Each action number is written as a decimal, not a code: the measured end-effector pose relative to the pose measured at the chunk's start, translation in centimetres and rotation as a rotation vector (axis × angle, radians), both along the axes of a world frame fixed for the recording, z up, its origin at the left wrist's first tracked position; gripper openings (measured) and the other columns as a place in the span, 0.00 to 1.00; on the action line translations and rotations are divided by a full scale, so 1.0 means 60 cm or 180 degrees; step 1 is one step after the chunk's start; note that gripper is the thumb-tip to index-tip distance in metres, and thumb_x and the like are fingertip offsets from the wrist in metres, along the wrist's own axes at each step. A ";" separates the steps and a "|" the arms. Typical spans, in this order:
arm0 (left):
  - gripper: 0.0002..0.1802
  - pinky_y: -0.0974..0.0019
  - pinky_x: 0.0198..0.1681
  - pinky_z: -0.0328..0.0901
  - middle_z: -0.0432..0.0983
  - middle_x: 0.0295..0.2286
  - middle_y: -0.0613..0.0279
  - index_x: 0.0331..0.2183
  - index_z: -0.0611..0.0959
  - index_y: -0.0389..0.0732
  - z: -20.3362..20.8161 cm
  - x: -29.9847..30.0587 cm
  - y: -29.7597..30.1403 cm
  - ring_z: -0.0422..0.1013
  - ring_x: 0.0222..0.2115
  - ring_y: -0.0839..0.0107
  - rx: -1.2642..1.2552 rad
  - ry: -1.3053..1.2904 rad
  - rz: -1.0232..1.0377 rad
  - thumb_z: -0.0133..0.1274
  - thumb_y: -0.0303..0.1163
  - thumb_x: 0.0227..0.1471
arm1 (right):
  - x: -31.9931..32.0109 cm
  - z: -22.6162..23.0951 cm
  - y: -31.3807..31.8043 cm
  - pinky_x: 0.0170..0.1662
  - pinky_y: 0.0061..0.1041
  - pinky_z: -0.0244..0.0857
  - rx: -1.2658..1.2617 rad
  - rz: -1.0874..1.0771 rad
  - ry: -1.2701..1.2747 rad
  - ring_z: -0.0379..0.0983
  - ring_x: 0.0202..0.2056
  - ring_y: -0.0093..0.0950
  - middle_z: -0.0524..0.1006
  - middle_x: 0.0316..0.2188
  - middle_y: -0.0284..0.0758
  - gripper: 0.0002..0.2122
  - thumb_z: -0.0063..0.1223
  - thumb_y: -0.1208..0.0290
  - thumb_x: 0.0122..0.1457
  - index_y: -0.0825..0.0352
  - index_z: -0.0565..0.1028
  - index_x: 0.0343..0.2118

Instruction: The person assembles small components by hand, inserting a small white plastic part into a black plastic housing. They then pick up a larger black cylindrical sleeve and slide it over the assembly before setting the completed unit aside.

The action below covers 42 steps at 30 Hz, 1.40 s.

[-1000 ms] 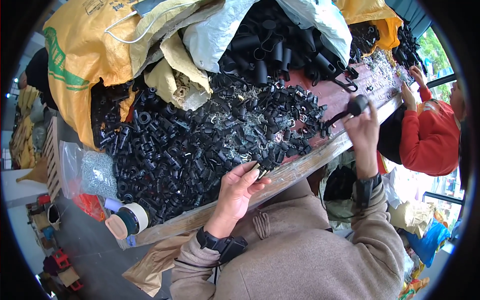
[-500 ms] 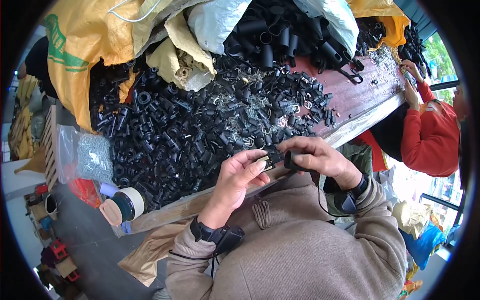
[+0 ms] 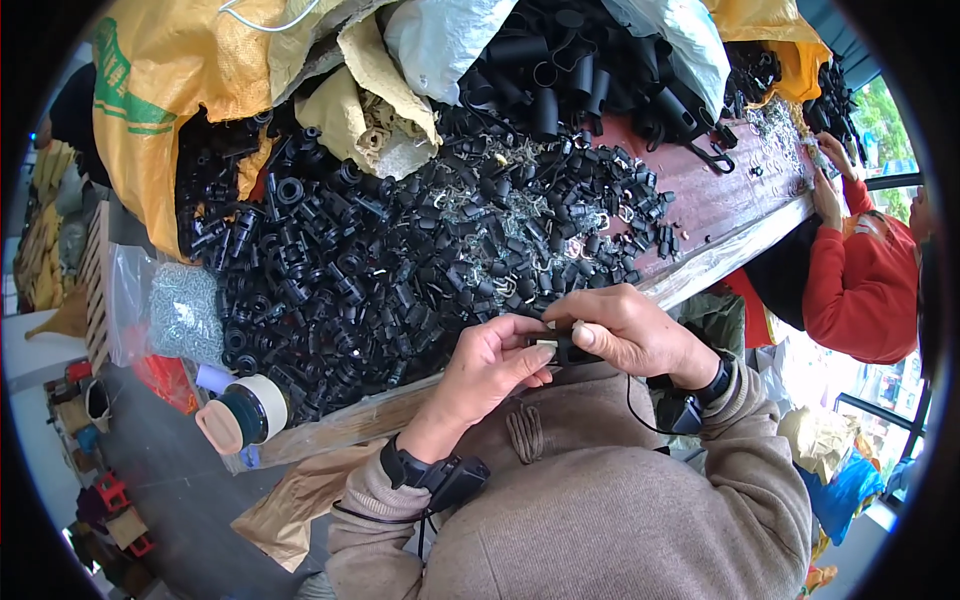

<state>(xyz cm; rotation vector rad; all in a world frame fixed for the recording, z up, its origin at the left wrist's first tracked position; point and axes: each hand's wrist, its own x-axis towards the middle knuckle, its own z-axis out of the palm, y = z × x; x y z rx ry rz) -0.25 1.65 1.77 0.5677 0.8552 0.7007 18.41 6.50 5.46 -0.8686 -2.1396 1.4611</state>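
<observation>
Over the table's near edge, my two hands meet at a black plastic piece. My left hand (image 3: 488, 368) pinches a small black part with a pale strip (image 3: 546, 343) between thumb and fingers. My right hand (image 3: 640, 335) grips a black tubular part (image 3: 574, 353), its thumb along the top. The two parts touch or overlap; the fingers hide how they fit together. Just beyond lies a broad heap of small black plastic parts (image 3: 490, 240) mixed with thin metal clips, and to its left a pile of black ringed fittings (image 3: 300, 270).
Large black tubes (image 3: 545, 105) spill from a pale sack at the back. A yellow sack (image 3: 170, 60) stands at far left, near a clear bag of small metal pieces (image 3: 185, 310) and a round jar (image 3: 250, 410). A person in red (image 3: 860, 280) works at right.
My right hand has brought the black tubular part leftward to the small part in my left hand. The two parts, apart before, now come together.
</observation>
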 end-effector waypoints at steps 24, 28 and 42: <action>0.17 0.78 0.25 0.66 0.73 0.26 0.61 0.37 0.71 0.34 -0.020 0.014 0.002 0.71 0.21 0.75 -0.0467 -0.0102 0.0182 0.54 0.29 0.44 | 0.010 -0.060 -0.023 0.44 0.33 0.55 -0.0462 -0.0116 0.1060 0.62 0.41 0.36 0.66 0.38 0.43 0.31 0.41 0.46 0.50 0.74 0.62 0.44; 0.19 0.77 0.25 0.67 0.72 0.27 0.61 0.38 0.70 0.35 -0.020 0.013 -0.003 0.71 0.21 0.74 -0.0497 -0.0172 0.0263 0.55 0.28 0.42 | 0.008 -0.067 -0.023 0.49 0.36 0.51 -0.0360 0.0575 0.1155 0.58 0.48 0.38 0.63 0.45 0.45 0.39 0.44 0.40 0.44 0.73 0.58 0.49; 0.21 0.71 0.29 0.67 0.71 0.30 0.58 0.43 0.64 0.37 -0.023 0.016 -0.004 0.71 0.25 0.71 -0.0862 -0.0685 0.0546 0.40 0.41 0.51 | 0.001 -0.066 -0.023 0.46 0.34 0.56 0.0468 0.0420 0.1062 0.65 0.40 0.39 0.68 0.37 0.42 0.27 0.50 0.55 0.45 0.72 0.63 0.42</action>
